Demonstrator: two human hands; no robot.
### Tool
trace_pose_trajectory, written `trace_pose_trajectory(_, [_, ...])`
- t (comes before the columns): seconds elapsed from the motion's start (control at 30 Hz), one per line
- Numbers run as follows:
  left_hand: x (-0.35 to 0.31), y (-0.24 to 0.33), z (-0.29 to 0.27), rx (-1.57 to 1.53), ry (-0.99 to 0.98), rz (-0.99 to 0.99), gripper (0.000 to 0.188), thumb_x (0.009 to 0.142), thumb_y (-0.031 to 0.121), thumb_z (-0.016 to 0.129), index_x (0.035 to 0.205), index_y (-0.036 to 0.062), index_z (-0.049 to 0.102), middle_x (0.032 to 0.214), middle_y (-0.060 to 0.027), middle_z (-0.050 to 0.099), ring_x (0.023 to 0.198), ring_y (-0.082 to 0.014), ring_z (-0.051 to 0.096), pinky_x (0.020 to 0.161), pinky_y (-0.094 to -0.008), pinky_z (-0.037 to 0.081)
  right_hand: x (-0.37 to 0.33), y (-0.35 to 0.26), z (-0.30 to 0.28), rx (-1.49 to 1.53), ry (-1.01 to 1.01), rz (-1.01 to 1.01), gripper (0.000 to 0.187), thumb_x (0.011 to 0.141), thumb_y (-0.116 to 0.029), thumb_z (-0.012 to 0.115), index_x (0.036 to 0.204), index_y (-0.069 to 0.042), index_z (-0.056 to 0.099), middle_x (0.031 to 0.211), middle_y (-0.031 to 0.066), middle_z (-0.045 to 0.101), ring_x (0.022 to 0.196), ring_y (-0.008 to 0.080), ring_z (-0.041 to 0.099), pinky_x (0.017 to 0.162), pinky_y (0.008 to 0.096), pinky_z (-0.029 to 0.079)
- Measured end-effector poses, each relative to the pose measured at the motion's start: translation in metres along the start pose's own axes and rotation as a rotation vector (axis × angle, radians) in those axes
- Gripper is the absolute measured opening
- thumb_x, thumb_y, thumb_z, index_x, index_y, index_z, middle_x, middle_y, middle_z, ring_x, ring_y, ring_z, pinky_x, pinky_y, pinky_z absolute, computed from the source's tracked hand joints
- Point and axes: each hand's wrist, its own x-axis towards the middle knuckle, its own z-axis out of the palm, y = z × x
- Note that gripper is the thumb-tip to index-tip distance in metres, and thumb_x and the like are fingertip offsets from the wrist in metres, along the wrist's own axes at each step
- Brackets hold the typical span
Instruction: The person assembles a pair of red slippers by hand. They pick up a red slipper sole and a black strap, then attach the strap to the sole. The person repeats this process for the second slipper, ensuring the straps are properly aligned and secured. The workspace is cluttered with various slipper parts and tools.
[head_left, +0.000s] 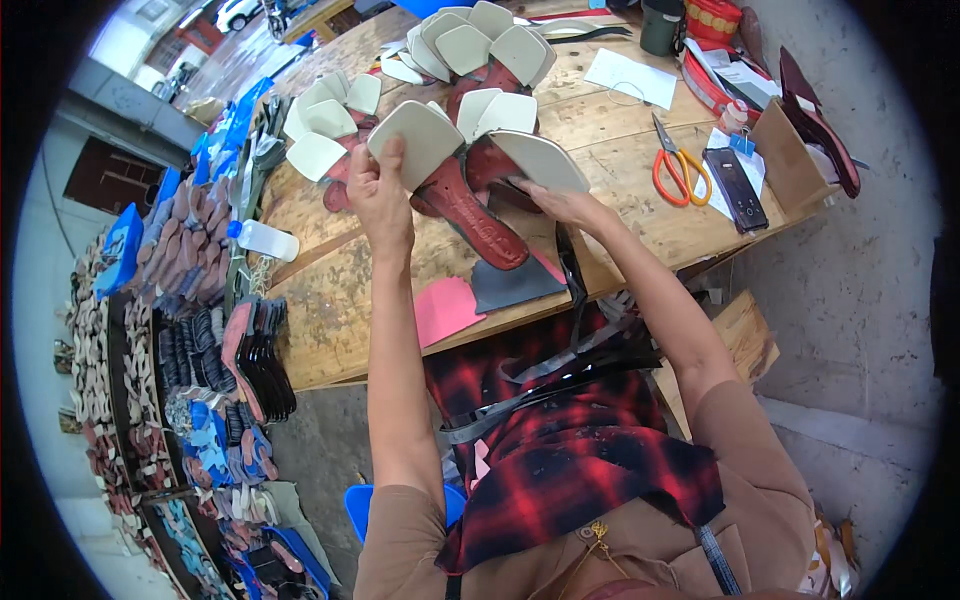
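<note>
My left hand [382, 200] pinches a cream, square-ended panel [425, 143], thumb on its face. The panel joins a dark red insole [475, 225] that points toward me. My right hand [572, 206] reaches in with its fingers stretched out, fingertips against the dark edge of a second red insole [486, 165]. Above that hand is another cream panel [545, 160]. How the thumb of my right hand lies is hidden. Farther back are clusters of similar cream panels [330, 120] on red insoles.
A pink sheet [445, 308] and a dark grey sheet [515, 285] lie at the wooden table's near edge. Orange-handled scissors [678, 170], a phone [735, 188] and a cardboard box [790, 165] are at right. A white bottle [265, 241] stands left, beside shelves of shoe parts [190, 235].
</note>
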Motion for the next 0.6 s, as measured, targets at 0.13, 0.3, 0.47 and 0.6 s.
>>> trace_pose_trajectory(0.13, [-0.001,-0.02,-0.025,0.014,0.027,0.058,0.023,0.096,0.021,0.064,0.109,0.0022,0.06,0.096,-0.0043,0.067,0.084,-0.0086,0.062,0.073,-0.0248,0.052,0.012,-0.044,0.008,-0.288,-0.048,0.101,0.028,0.092,-0.016,0.049,0.113,0.0,0.059,0.107,0.0265,0.062,0.095,0.0458,0.059,0.083,0.0441,0.049])
trace_pose_trajectory(0.3, [-0.006,-0.03,-0.014,-0.145,0.101,-0.039,0.022,0.094,0.02,0.066,0.107,0.0021,0.06,0.1,-0.0056,0.067,0.087,-0.0101,0.063,0.078,-0.0257,0.052,-0.018,-0.088,-0.022,0.204,0.066,0.262,0.021,0.092,-0.013,0.056,0.107,0.001,0.063,0.122,0.0151,0.061,0.095,0.0251,0.059,0.081,0.0363,0.047])
trace_pose_trajectory(0.47, [-0.013,-0.025,-0.002,-0.142,0.097,-0.051,0.018,0.097,0.022,0.064,0.097,0.0038,0.059,0.093,-0.0016,0.064,0.082,-0.006,0.056,0.074,-0.0233,0.047,-0.058,-0.125,-0.051,0.32,0.058,0.325,0.019,0.09,-0.014,0.065,0.104,-0.001,0.064,0.121,0.0066,0.058,0.101,0.0133,0.056,0.085,0.0262,0.044])
trace_pose_trajectory(0.6, [-0.021,-0.015,0.007,-0.09,0.038,-0.063,0.018,0.096,0.021,0.064,0.096,0.0041,0.059,0.093,-0.0014,0.064,0.083,-0.006,0.056,0.075,-0.0236,0.047,-0.047,-0.137,-0.046,0.211,0.183,0.313,0.015,0.089,-0.011,0.066,0.1,0.0,0.067,0.105,0.0027,0.061,0.083,0.0087,0.054,0.068,0.0254,0.041])
